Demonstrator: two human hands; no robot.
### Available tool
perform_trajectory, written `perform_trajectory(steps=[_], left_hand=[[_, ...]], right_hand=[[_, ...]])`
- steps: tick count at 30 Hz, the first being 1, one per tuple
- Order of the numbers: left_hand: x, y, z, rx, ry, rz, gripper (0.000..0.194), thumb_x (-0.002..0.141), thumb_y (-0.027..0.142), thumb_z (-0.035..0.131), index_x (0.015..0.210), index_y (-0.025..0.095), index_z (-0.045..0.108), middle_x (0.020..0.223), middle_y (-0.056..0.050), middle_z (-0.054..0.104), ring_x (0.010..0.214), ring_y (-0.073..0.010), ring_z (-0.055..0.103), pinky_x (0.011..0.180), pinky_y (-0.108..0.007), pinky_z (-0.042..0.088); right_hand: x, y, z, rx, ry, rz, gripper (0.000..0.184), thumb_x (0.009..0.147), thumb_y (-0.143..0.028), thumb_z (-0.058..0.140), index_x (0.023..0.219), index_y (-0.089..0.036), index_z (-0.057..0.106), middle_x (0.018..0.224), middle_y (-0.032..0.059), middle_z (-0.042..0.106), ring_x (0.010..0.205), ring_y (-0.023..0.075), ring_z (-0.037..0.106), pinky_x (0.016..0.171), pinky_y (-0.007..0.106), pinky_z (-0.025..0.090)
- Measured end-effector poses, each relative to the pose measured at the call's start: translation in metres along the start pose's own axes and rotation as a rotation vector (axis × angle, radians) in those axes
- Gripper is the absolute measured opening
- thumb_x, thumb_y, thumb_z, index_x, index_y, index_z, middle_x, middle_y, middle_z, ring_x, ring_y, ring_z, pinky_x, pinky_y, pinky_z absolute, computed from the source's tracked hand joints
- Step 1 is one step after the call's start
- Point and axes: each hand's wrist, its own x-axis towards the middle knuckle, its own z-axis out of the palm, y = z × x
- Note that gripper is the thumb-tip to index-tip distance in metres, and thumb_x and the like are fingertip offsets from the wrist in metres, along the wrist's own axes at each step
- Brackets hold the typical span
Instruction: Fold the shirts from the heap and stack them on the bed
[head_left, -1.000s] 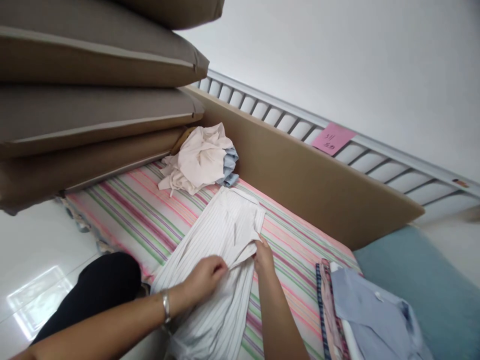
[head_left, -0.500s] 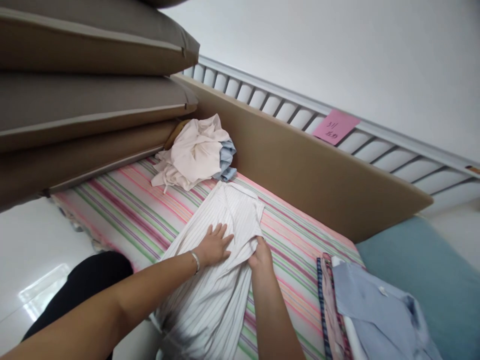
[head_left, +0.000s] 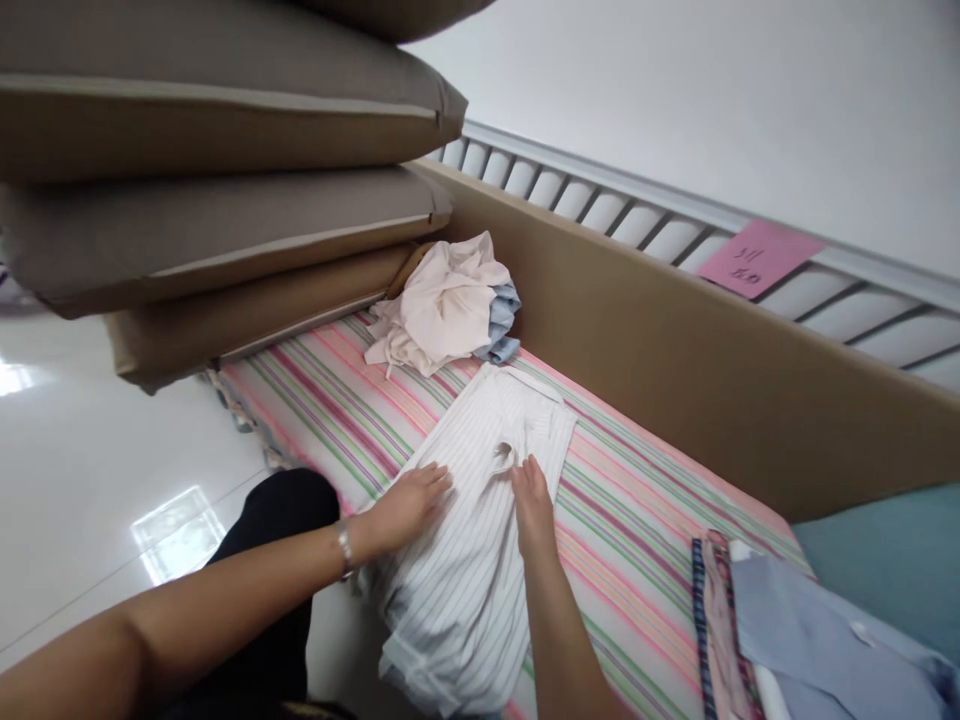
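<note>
A white pinstriped shirt (head_left: pixel 469 520) lies lengthwise in front of me on a striped bed sheet (head_left: pixel 630 560), its lower end rumpled. My left hand (head_left: pixel 411 505), with a bracelet at the wrist, rests along the shirt's left side, fingers stretched out and holding nothing. Beside a rolled sleeve end (head_left: pixel 504 458) on top of the shirt is my right hand (head_left: pixel 534 500). Its fingers are straight and touch the fabric near that opening without visibly gripping it.
Crumpled pale pink (head_left: pixel 450 310) and blue clothes (head_left: pixel 501 325) lie beyond the shirt. Stacked brown cushions (head_left: pixel 247 215) stand at left. Folded clothes (head_left: pixel 810 620) lie at right by a teal surface (head_left: pixel 885 560). A brown board (head_left: pixel 637 330) runs along the back, with a pink note (head_left: pixel 761 258) above.
My right hand has let go of the shirt's right edge, and the sleeve part now lies folded inward on top. My left hand has shifted to the shirt's left side. The view has swung left.
</note>
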Motion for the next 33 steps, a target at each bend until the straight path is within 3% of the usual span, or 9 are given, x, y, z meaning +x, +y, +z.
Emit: perform_trajectory(steps=[3,5,9,15,19,22,25,29,33], left_hand=[[-0.066,-0.016,-0.001,0.047,-0.038,-0.09,0.056,0.081,0.021,0.053,0.136,0.023,0.04,0.149,-0.007,0.031,0.138,-0.0252,0.022,0.112,-0.047,0.018],[-0.092,-0.021,-0.002,0.058,-0.019,-0.142,0.057,0.079,0.02,0.055,0.134,0.025,0.042,0.149,-0.006,0.032,0.138,-0.026,0.022,0.112,-0.049,0.017],[-0.093,-0.012,-0.009,-0.048,0.115,-0.17,0.043,0.08,0.021,0.052,0.123,0.024,0.054,0.14,-0.007,0.045,0.132,-0.0255,0.035,0.11,-0.047,0.024],[-0.027,0.01,-0.003,-0.521,0.161,-0.251,0.039,0.079,0.03,0.051,0.114,0.016,0.059,0.116,-0.01,0.064,0.104,-0.0209,0.058,0.095,-0.035,0.044],[0.03,0.021,0.004,-0.609,0.142,-0.338,0.034,0.079,0.028,0.047,0.104,0.01,0.061,0.095,-0.01,0.069,0.086,-0.019,0.064,0.077,-0.032,0.05],[0.069,0.036,0.002,-0.529,0.167,-0.327,0.034,0.082,0.028,0.042,0.101,0.007,0.062,0.09,-0.011,0.069,0.08,-0.0188,0.065,0.07,-0.03,0.05],[0.105,0.053,-0.003,-0.388,0.249,-0.246,0.033,0.083,0.025,0.043,0.108,0.01,0.059,0.102,-0.011,0.066,0.089,-0.0176,0.062,0.081,-0.03,0.047],[0.15,0.071,0.003,-0.165,0.212,-0.118,0.026,0.081,0.019,0.049,0.102,0.012,0.062,0.101,-0.01,0.066,0.09,-0.0188,0.061,0.086,-0.032,0.045],[0.188,0.081,0.025,0.035,0.106,-0.004,0.026,0.08,0.014,0.051,0.102,0.012,0.063,0.107,-0.012,0.065,0.105,-0.0231,0.056,0.096,-0.035,0.039]], right_hand=[[-0.046,0.011,-0.003,-0.321,-0.006,-0.2,0.068,0.079,-0.05,0.048,0.134,-0.012,0.041,0.141,0.0143,0.042,0.131,0.0241,0.036,0.11,0.041,0.026],[-0.079,0.019,-0.006,-0.45,-0.011,-0.291,0.063,0.082,-0.049,0.044,0.132,-0.01,0.045,0.139,0.0152,0.044,0.131,0.0241,0.036,0.111,0.042,0.024],[-0.122,0.029,-0.018,-0.489,-0.001,-0.297,0.057,0.083,-0.046,0.041,0.125,-0.01,0.053,0.137,0.0154,0.046,0.129,0.0249,0.039,0.11,0.044,0.026],[-0.123,0.03,-0.051,-0.299,0.112,-0.146,0.05,0.076,-0.045,0.048,0.111,-0.014,0.062,0.123,0.014,0.059,0.117,0.0252,0.052,0.101,0.039,0.039],[-0.11,0.035,-0.059,-0.188,0.141,-0.018,0.047,0.071,-0.044,0.051,0.105,-0.015,0.065,0.101,0.0122,0.068,0.092,0.0238,0.064,0.079,0.034,0.05],[-0.099,0.037,-0.055,-0.162,0.117,0.029,0.048,0.07,-0.043,0.052,0.107,-0.014,0.064,0.073,0.0054,0.069,0.064,0.0197,0.063,0.061,0.031,0.05],[-0.088,0.035,-0.05,-0.195,0.1,0.013,0.048,0.07,-0.037,0.052,0.111,-0.014,0.062,0.056,-0.0016,0.06,0.052,0.017,0.056,0.053,0.028,0.046],[-0.082,0.027,-0.046,-0.3,0.082,-0.024,0.047,0.067,-0.026,0.052,0.112,-0.017,0.063,0.058,-0.0024,0.057,0.056,0.0171,0.056,0.058,0.027,0.044],[-0.082,0.022,-0.047,-0.332,0.004,0.005,0.041,0.065,-0.017,0.049,0.101,-0.024,0.069,0.067,-0.0001,0.063,0.066,0.0186,0.061,0.065,0.026,0.044]])
